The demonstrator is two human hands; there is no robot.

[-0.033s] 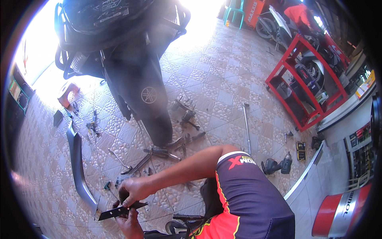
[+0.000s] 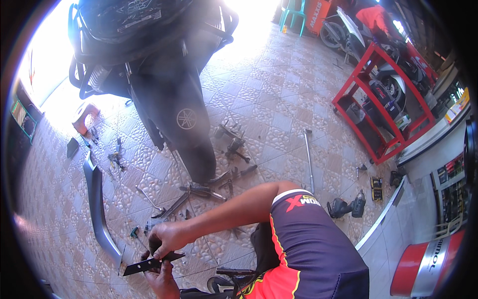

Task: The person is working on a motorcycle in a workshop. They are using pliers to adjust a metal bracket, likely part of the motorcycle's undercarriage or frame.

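Note:
My left hand (image 2: 163,283) comes up from the lower edge with its fingers wrapped round a flat black strip (image 2: 132,269). The strip has round holes and a tapered end, and lies nearly level. From above, my right hand (image 2: 168,240) pinches the same strip, its thumb pressed near the middle; its curled fingers are partly hidden. To the left of both hands lies a long curved grey trim panel (image 2: 99,209) on the floor. Just beyond my right hand is a small T-handle tool (image 2: 134,232) with a green grip.
A dark motorcycle (image 2: 172,109) stands ahead. Pliers and other hand tools (image 2: 199,191) lie beneath its near end, with a metal part (image 2: 233,145) beyond. To the right are a long-handled wrench (image 2: 309,159), a cordless drill (image 2: 348,205), a red cart (image 2: 381,102) and a red-and-silver drum (image 2: 425,266).

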